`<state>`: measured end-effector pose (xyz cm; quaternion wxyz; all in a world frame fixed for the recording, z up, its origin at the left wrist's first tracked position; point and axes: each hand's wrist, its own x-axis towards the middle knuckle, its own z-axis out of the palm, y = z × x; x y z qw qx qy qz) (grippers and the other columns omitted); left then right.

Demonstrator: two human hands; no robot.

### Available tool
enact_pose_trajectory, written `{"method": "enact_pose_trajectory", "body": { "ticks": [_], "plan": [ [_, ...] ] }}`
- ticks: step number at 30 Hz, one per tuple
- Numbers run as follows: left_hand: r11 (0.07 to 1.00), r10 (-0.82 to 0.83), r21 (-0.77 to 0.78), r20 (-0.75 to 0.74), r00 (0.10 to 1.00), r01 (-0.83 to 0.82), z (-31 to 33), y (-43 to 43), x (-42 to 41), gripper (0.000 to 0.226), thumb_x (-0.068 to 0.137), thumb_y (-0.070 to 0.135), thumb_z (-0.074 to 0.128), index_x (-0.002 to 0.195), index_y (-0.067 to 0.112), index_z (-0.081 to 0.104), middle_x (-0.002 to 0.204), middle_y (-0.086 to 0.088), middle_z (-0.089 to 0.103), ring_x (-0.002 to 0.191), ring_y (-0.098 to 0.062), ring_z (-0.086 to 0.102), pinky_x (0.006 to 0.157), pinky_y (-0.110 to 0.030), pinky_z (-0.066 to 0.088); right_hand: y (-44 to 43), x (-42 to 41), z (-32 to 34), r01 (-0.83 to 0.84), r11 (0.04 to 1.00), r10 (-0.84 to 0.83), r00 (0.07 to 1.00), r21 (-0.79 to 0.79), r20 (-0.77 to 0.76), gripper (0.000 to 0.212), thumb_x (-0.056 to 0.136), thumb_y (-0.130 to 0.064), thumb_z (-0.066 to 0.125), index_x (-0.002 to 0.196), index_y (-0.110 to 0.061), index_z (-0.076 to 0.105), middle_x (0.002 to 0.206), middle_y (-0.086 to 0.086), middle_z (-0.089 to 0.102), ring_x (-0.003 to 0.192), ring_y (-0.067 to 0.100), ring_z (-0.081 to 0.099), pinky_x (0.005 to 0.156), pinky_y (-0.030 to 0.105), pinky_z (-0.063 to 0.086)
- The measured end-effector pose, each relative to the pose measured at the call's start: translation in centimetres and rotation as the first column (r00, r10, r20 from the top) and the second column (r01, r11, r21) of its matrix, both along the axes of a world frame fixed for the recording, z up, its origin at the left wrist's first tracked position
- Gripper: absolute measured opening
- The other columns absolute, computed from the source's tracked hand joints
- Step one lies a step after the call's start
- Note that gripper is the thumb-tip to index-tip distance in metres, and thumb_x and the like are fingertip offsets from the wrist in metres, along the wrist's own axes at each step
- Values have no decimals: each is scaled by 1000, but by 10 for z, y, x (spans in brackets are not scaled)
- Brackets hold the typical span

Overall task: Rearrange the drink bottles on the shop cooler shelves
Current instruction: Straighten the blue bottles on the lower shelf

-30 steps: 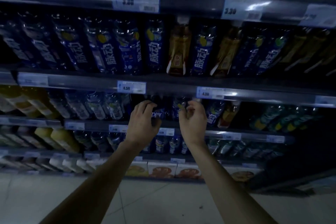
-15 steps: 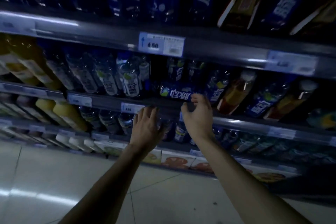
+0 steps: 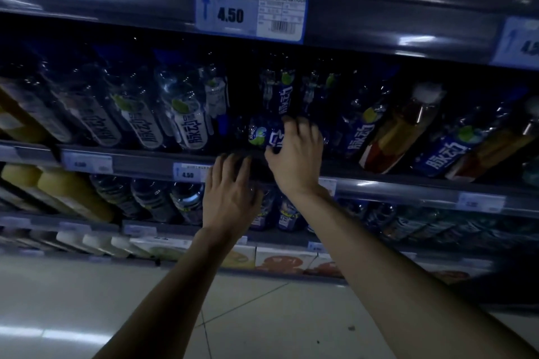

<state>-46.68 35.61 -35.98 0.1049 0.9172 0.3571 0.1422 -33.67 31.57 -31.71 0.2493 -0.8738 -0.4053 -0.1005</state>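
1. Right hand (image 3: 294, 154): the fingers are curling over one blue-labelled bottle (image 3: 258, 134), with the thumb coming in from below. The hand is gripping this bottle.
2. Location of the gripped bottle: it is lying on its side at the front of the middle shelf, just above the shelf rail (image 3: 140, 162). It is sitting between the white-labelled row on the left and the blue row on the right.
3. Left hand (image 3: 230, 195): the fingers are reaching out nearly straight and slightly spread, holding nothing. The fingertips are arriving at the rail just left of the right hand. Whether they are touching the rail cannot be determined.
4. Stock count, middle shelf:
   - Three white-labelled bottles (image 3: 194, 128) are showing legible characters. Further ones to the left are too blurred to count.
   - Two rear blue bottles (image 3: 281, 96) are standing behind the gripped one.
   - Two right-hand blue bottles (image 3: 358, 135) are leaning to the right of the right hand.
   - Two amber bottles (image 3: 399, 131) are alternating with them.
5. Lower shelf, left: two yellow bottles (image 3: 67, 192) are sitting side by side.
6. One large price tag (image 3: 250, 10) reading 4.50 is hanging on the upper rail.
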Motion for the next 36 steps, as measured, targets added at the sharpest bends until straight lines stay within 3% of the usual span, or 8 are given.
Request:
{"method": "enact_pose_trajectory", "body": {
  "ticks": [7,11,19,25,29,32,34,36],
  "plan": [
    [1000,-11,-1,40,999,11,0,10,-2,52,87,34,51,133,10,48,132,-16,49,130,-35,38,106,-49,33,8,3,-12,17,991,-1,993,-133,121,69,84,-22,68,142,-15,32,149,10,34,140,29,25,114,40,18],
    [997,-1,-81,85,996,8,0,2,-2,55,87,36,45,135,9,45,135,-17,44,134,-36,33,98,-51,44,10,4,-13,37,990,-20,992,-135,126,69,82,-24,71,140,-16,35,146,8,39,139,27,27,110,38,18],
    [992,-77,-104,14,997,78,-1,2,-7,64,88,32,52,143,7,32,143,-20,33,142,-37,17,99,-50,45,-4,4,-15,-1,999,9,986,-50,169,70,65,-25,85,125,-14,52,129,8,54,125,30,46,96,39,21],
    [990,-104,-95,-36,994,100,8,4,-9,65,88,28,50,146,11,26,145,-15,27,138,-36,24,98,-48,44,-17,0,-8,-12,996,6,998,84,68,68,65,-27,86,124,-11,55,124,10,58,123,32,48,96,48,31],
    [991,-102,-94,-69,992,95,11,4,-8,68,87,30,50,147,12,23,145,-15,26,137,-36,25,101,-48,40,-24,-2,1,-28,967,54,994,253,-97,69,67,-26,85,125,-6,53,125,13,57,123,32,49,100,49,37],
    [992,-100,-83,-90,991,92,12,6,-10,69,87,33,51,147,12,24,145,-15,28,138,-35,25,102,-49,39,-28,-1,5,-24,925,144,946,380,-290,70,71,-29,83,128,-11,47,122,7,54,115,20,51,96,30,44],
    [993,-95,-80,-102,990,87,11,6,-11,70,87,36,52,147,13,24,146,-15,28,138,-34,26,103,-47,38,-29,-2,5,-4,894,189,910,448,-369,66,71,-30,82,125,-17,46,112,-3,55,99,-2,52,83,6,41],
    [994,-89,-74,-110,990,81,12,6,-9,71,87,38,53,147,13,25,145,-14,29,137,-34,27,103,-47,38,-28,-2,5,23,863,221,882,505,-417,62,70,-28,83,118,-24,44,102,-17,52,90,-15,52,71,-3,37]
  ]
}}
